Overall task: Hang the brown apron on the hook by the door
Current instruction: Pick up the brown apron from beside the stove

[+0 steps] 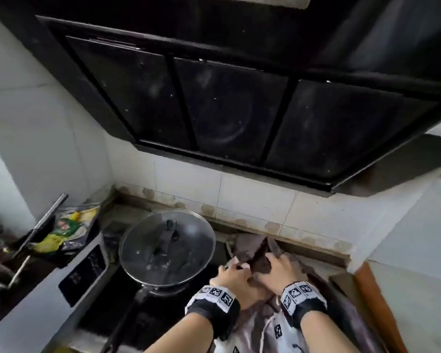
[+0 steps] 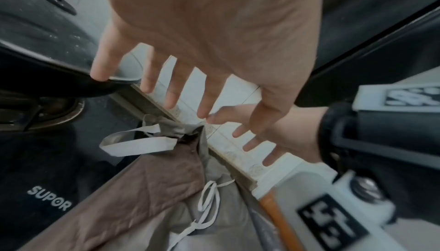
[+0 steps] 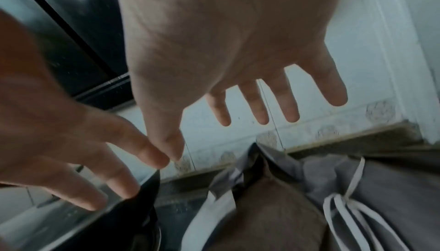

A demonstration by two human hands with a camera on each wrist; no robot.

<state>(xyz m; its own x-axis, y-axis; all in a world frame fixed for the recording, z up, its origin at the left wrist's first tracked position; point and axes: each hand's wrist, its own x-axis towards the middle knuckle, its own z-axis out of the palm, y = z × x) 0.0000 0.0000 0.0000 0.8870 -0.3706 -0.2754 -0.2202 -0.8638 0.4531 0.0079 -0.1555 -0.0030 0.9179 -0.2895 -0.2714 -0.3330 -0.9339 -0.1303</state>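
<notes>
A black hood overhangs the stove, where a lidded pan sits at the left. The apron, brown with pale grey lining and white ties, lies crumpled on the counter to the right of the pan, one peak standing up against the tiled wall. Both hands are spread above it, fingers straight and apart, gripping nothing. In the wrist views, the left hand and right hand hover over the cloth, their fingertips clear of the peak below, the left forefinger just touching the right thumb.
</notes>
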